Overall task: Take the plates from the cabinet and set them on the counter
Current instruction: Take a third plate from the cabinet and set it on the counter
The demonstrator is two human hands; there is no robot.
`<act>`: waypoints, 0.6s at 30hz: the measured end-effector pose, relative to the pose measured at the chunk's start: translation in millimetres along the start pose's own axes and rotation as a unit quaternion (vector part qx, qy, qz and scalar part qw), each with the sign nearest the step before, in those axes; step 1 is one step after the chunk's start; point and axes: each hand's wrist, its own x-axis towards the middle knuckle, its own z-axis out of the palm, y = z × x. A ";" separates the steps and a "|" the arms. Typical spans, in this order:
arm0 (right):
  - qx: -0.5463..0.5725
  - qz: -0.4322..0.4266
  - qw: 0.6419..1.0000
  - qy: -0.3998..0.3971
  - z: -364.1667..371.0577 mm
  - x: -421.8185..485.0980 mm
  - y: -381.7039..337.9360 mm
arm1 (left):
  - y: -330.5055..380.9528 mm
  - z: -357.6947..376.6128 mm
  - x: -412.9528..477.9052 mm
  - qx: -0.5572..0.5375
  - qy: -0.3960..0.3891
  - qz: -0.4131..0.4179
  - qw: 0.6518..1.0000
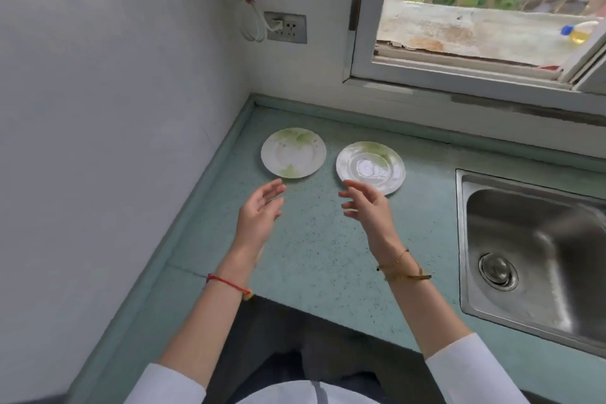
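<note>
Two white plates with pale green leaf prints lie flat on the speckled green counter (314, 239) near the back corner. The left plate (293, 153) sits close to the side wall; the right plate (370, 167) lies beside it, a small gap between them. My left hand (260, 213) hovers just in front of the left plate, fingers apart, holding nothing. My right hand (367, 207) hovers at the near rim of the right plate, fingers spread and empty. No cabinet is in view.
A steel sink (531, 256) is set into the counter at the right. A window (485, 10) stands open above the back edge, with a bottle (580, 32) on its outer ledge. A wall socket (286, 27) with a plugged cable sits at the corner.
</note>
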 end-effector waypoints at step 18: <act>-0.128 -0.002 0.907 -0.402 -6.2 -214.4 54.8 | -83.8 -2.8 -355.4 -0.169 0.402 0.015 0.900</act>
